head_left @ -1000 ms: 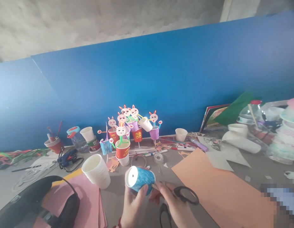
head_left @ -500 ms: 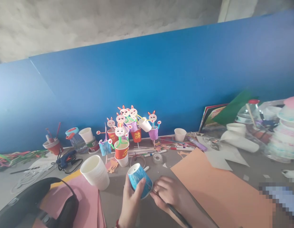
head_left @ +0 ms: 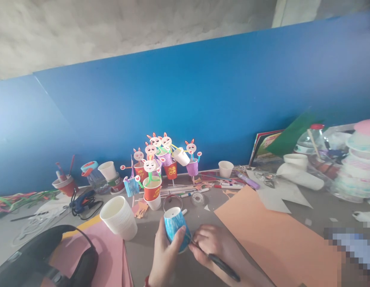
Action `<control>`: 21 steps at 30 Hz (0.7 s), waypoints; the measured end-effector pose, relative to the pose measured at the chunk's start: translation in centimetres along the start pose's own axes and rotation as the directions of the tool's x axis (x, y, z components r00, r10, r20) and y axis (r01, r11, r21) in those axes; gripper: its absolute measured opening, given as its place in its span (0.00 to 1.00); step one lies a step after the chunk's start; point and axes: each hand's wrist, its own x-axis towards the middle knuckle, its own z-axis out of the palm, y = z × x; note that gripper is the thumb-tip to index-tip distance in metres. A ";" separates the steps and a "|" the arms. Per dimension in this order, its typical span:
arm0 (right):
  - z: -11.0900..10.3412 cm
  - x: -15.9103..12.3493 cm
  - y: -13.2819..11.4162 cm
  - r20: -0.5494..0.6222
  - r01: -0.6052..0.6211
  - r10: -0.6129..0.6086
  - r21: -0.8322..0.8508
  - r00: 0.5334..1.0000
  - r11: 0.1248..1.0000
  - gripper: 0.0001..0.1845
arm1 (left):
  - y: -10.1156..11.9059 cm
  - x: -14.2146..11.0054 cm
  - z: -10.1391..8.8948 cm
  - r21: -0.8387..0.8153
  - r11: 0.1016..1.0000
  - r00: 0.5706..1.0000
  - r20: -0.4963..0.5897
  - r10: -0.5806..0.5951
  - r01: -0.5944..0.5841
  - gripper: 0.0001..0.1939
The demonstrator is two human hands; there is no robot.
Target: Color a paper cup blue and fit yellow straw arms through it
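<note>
My left hand (head_left: 168, 245) is wrapped round a blue-coloured paper cup (head_left: 173, 226), thumb across its side. The cup is upside down and a little tilted, its white base facing up with a small dark mark, perhaps a hole. Close against the cup's lower right side, my right hand (head_left: 210, 243) is closed on a slim black-handled tool (head_left: 223, 267). The tool's tip is at the cup's edge, too small to tell its kind. Beyond my hands stand rabbit-faced cup puppets (head_left: 151, 187) in red, purple and blue.
A stack of white paper cups (head_left: 119, 219) stands left of my hands, beside pink paper (head_left: 107, 255) and a black object (head_left: 47, 255). Orange paper (head_left: 274, 239) lies to the right. Behind are a tape roll (head_left: 198, 199), markers (head_left: 229, 186) and a blue glue gun (head_left: 85, 199).
The blue cup has turned slightly more upright in my left hand. The right hand stays by its lower edge, with the tool's handle shifted slightly.
</note>
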 end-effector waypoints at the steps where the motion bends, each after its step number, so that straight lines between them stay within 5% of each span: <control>1: -0.2 0.0 -0.4 0.028 -0.073 0.071 0.055 0.997 0.996 0.23 | -0.2 0.0 0.0 0.004 1.000 1.000 0.008 0.014 -0.014 0.24; 4: -0.3 -0.1 -1.3 0.104 -0.364 0.349 0.253 0.931 0.896 0.27 | -0.5 -0.1 -0.2 -0.009 0.999 0.999 0.017 0.035 -0.035 0.23; 6: 0.0 -0.2 -1.7 0.184 -0.516 0.489 0.444 0.853 0.733 0.28 | -0.4 -0.2 -0.3 -0.014 0.999 0.999 0.007 0.052 -0.052 0.21; 9: 0.2 -0.2 -1.9 0.258 -0.557 0.528 0.622 0.809 0.550 0.29 | 0.0 -0.5 -0.3 -0.039 0.998 0.999 -0.002 0.040 -0.040 0.20; 12: -0.1 -0.1 -1.7 0.190 -0.511 0.482 0.466 0.855 0.722 0.27 | 0.4 -0.5 -0.1 -0.089 0.996 1.000 -0.009 -0.014 0.013 0.22; 15: -0.3 0.0 -0.9 0.059 -0.238 0.232 0.133 0.971 0.962 0.23 | 0.9 -0.3 0.0 -0.124 0.990 0.998 -0.009 -0.067 0.065 0.26; 18: 0.2 0.0 0.5 -0.021 0.042 -0.043 -0.065 0.999 0.997 0.20 | 1.1 -0.1 0.1 -0.109 0.989 0.995 0.019 -0.100 0.101 0.26; 21: 1.0 -0.2 1.7 -0.038 0.161 -0.166 -0.122 0.985 0.979 0.18 | 1.0 -0.1 0.0 -0.085 0.990 0.993 0.049 -0.104 0.108 0.24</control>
